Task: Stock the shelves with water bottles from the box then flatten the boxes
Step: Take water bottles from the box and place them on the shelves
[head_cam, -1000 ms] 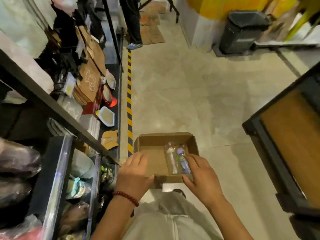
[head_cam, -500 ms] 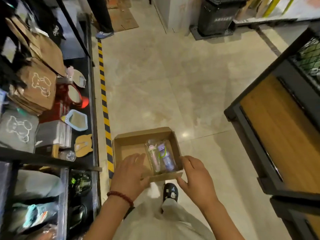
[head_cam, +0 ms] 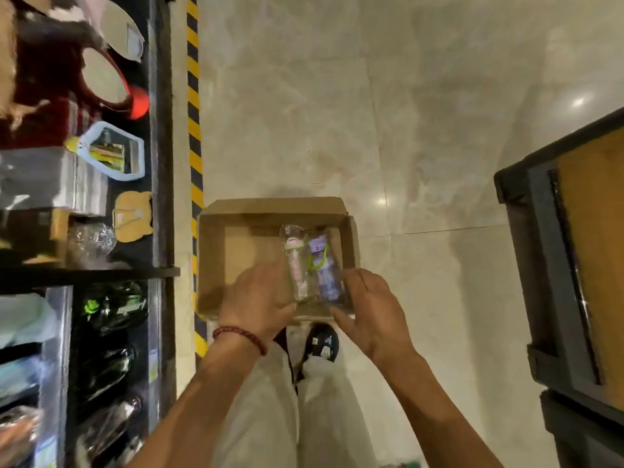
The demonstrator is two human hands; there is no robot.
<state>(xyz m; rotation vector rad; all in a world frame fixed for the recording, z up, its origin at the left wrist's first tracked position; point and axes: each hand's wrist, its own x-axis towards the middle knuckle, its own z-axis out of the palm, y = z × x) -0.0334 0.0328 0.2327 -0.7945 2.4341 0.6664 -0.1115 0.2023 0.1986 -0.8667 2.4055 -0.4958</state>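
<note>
Nearest, the left hand (head_cam: 260, 298) is seen over the near part of the cardboard box (head_cam: 216, 251), its fingers loosely bent above the box floor; whether anything is pinched cannot be told, though nothing appears to be held. The right hand (head_cam: 369, 309) is set at the box's near right corner, thumb along the near wall and fingers curled against the side, so the box seems to be gripped there. Between the two hands, in the right half of the box, two wrapped water bottles lie side by side and touching: the pink-capped bottle (head_cam: 297, 265) on the left, the purple-capped bottle (head_cam: 322, 268) on the right. Their long axes run near to far, caps pointed away from the person, bases toward the hands. The pink one lies just beside the left fingers, so that hand is judged the nearer. Farther left, the shelf (head_cam: 162, 163) is seen beside the box.
</note>
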